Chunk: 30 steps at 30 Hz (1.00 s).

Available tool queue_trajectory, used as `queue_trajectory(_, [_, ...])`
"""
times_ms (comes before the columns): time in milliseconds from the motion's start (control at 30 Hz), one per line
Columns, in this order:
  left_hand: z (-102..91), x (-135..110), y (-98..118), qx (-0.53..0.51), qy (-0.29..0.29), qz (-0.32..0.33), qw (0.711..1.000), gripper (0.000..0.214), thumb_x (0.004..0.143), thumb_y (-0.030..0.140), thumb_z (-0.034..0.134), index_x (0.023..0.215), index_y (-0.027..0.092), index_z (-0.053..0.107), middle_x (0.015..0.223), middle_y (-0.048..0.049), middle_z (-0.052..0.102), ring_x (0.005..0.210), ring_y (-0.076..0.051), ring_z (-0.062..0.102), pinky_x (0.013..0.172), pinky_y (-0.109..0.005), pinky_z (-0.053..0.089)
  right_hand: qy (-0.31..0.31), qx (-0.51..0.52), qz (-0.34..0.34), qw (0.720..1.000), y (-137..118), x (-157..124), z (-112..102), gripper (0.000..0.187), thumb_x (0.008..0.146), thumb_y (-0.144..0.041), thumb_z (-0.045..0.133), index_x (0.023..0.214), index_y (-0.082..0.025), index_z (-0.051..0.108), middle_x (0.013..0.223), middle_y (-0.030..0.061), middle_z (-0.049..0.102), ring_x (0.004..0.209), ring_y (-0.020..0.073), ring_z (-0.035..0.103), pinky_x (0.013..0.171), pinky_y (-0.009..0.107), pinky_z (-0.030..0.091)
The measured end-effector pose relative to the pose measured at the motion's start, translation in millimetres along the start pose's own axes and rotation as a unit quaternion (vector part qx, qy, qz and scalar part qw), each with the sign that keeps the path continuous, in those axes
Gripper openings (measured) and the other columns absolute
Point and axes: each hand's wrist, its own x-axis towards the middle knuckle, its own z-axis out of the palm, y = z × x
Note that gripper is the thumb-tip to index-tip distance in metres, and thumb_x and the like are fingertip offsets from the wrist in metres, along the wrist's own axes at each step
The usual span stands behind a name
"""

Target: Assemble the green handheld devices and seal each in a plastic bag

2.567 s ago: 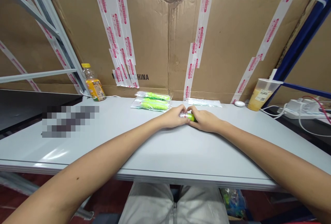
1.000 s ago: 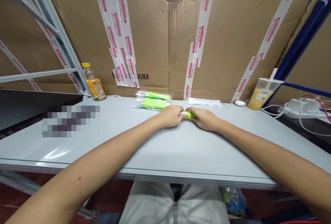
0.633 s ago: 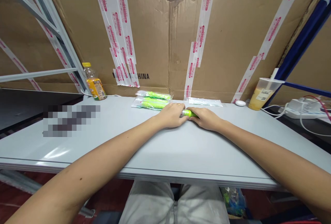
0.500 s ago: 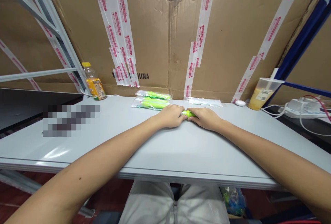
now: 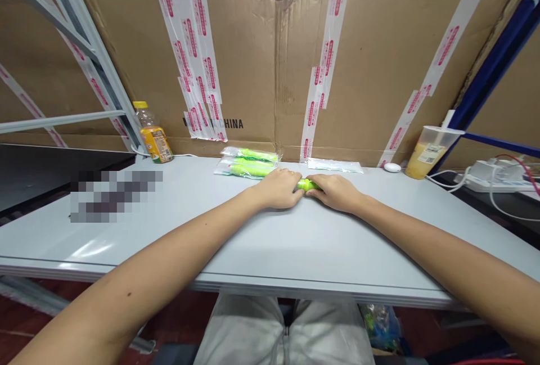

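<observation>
Both hands meet near the middle of the table, closed on one bright green item (image 5: 307, 185) that seems to be in clear wrapping. My left hand (image 5: 280, 189) grips its left end, and my right hand (image 5: 335, 192) its right end. Only a short green stretch shows between the thumbs, so its exact kind is hidden. Just behind my left hand lie several similar green items in clear plastic sleeves (image 5: 252, 168). Behind my right hand, a flat clear packet (image 5: 335, 166) rests along the cardboard.
A tall cardboard panel (image 5: 253, 61) closes off the back of the grey-white table (image 5: 320, 252). A juice bottle (image 5: 157, 139) stands at the back left. At the back right are a drink cup (image 5: 429, 154), a small white case (image 5: 392, 167) and a power strip (image 5: 489, 179) with cables.
The hands stay in nearly the same place. My left thumb has shifted slightly, and a little more of the green item shows between the hands.
</observation>
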Motion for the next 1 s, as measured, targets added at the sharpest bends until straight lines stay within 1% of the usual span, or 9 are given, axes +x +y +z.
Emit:
queue_trajectory(67, [2.1, 0.1, -1.9, 0.0, -0.017, 0.005, 1.0, 0.027, 0.095, 0.039, 0.046, 0.101, 0.016, 0.059, 0.099, -0.0115, 0.071, 0.094, -0.028, 0.065, 0.078, -0.038, 0.044, -0.005, -0.018, -0.002, 1.0, -0.1, -0.5, 0.3, 0.031, 0.099, -0.04, 0.051, 0.116, -0.016, 0.06, 0.112, 0.0128, 0.071, 0.095, 0.0253, 0.066, 0.074, 0.031, 0.039])
queue_trajectory(200, [9.6, 2.1, -4.7, 0.047, 0.03, 0.044, 0.997, 0.022, 0.094, 0.033, 0.052, 0.103, 0.014, 0.059, 0.099, -0.0117, 0.069, 0.096, -0.027, 0.063, 0.082, -0.037, 0.042, -0.011, 0.01, 0.012, 1.0, 4.9, -0.5, 0.7, 0.029, 0.1, -0.041, 0.046, 0.093, -0.017, 0.061, 0.091, 0.01, 0.069, 0.078, 0.0207, 0.061, 0.065, 0.029, 0.034])
queue_trajectory(300, [13.0, 4.1, -4.8, 0.1, 0.069, 0.095, 0.988, 0.018, 0.095, 0.023, 0.047, 0.104, 0.011, 0.058, 0.1, -0.013, 0.066, 0.097, -0.027, 0.061, 0.084, -0.038, 0.04, -0.042, 0.139, 0.024, 0.989, 12.3, 1.5, -1.7, 0.034, 0.098, -0.045, 0.046, 0.077, -0.019, 0.054, 0.071, 0.0031, 0.061, 0.064, 0.0156, 0.052, 0.061, 0.028, 0.033])
queue_trajectory(400, [12.1, 5.4, -3.8, 0.142, 0.096, 0.123, 0.978, 0.021, 0.094, 0.013, 0.04, 0.104, 0.01, 0.058, 0.099, -0.0139, 0.065, 0.093, -0.026, 0.059, 0.082, -0.038, 0.039, -0.112, 0.283, 0.035, 0.952, 17.2, 3.5, -4.2, 0.041, 0.097, -0.054, 0.043, 0.073, -0.02, 0.045, 0.06, -0.0025, 0.052, 0.053, 0.0125, 0.044, 0.055, 0.026, 0.032])
queue_trajectory(467, [9.6, 5.3, -2.9, 0.15, 0.105, 0.122, 0.976, 0.024, 0.094, 0.011, 0.038, 0.106, 0.011, 0.058, 0.101, -0.0145, 0.064, 0.093, -0.026, 0.059, 0.082, -0.039, 0.039, -0.11, 0.3, 0.035, 0.947, 16.3, 3.7, -4.5, 0.042, 0.097, -0.055, 0.04, 0.074, -0.021, 0.045, 0.06, -0.0026, 0.052, 0.053, 0.0125, 0.044, 0.056, 0.026, 0.033])
queue_trajectory(600, [2.7, 3.1, -1.4, 0.089, 0.072, 0.074, 0.991, 0.021, 0.092, 0.022, 0.048, 0.108, 0.012, 0.057, 0.103, -0.0137, 0.066, 0.099, -0.028, 0.06, 0.083, -0.039, 0.041, -0.009, 0.095, 0.019, 0.995, 6.9, 2.0, -4.5, 0.031, 0.098, -0.043, 0.045, 0.081, -0.018, 0.053, 0.077, 0.0054, 0.064, 0.067, 0.0167, 0.053, 0.062, 0.028, 0.032])
queue_trajectory(733, [-1.6, 0.7, -1.6, -0.021, -0.028, 0.002, 0.999, 0.034, 0.095, 0.047, 0.045, 0.106, 0.017, 0.058, 0.101, -0.0119, 0.069, 0.093, -0.028, 0.065, 0.075, -0.037, 0.044, -0.013, -0.096, -0.009, 0.995, 0.8, 0.5, -7.6, 0.029, 0.099, -0.043, 0.047, 0.09, -0.018, 0.059, 0.09, 0.0091, 0.07, 0.074, 0.0202, 0.059, 0.06, 0.03, 0.026])
queue_trajectory(833, [-0.9, 0.5, -1.9, -0.042, -0.045, -0.019, 0.998, 0.031, 0.097, 0.043, 0.042, 0.104, 0.017, 0.057, 0.1, -0.0118, 0.07, 0.091, -0.027, 0.066, 0.071, -0.035, 0.043, -0.011, -0.139, -0.018, 0.99, 1.0, 0.4, -9.3, 0.031, 0.101, -0.043, 0.044, 0.096, -0.018, 0.06, 0.095, 0.0098, 0.071, 0.077, 0.0214, 0.062, 0.059, 0.03, 0.025])
queue_trajectory(1000, [6.1, 1.9, -0.4, 0.021, 0.018, 0.02, 0.999, 0.022, 0.095, 0.034, 0.05, 0.102, 0.015, 0.057, 0.1, -0.0117, 0.07, 0.097, -0.028, 0.064, 0.081, -0.036, 0.043, -0.035, -0.087, 0.01, 0.996, 2.6, -1.0, -10.0, 0.031, 0.1, -0.045, 0.044, 0.093, -0.018, 0.058, 0.085, 0.0093, 0.069, 0.072, 0.0198, 0.059, 0.059, 0.029, 0.027])
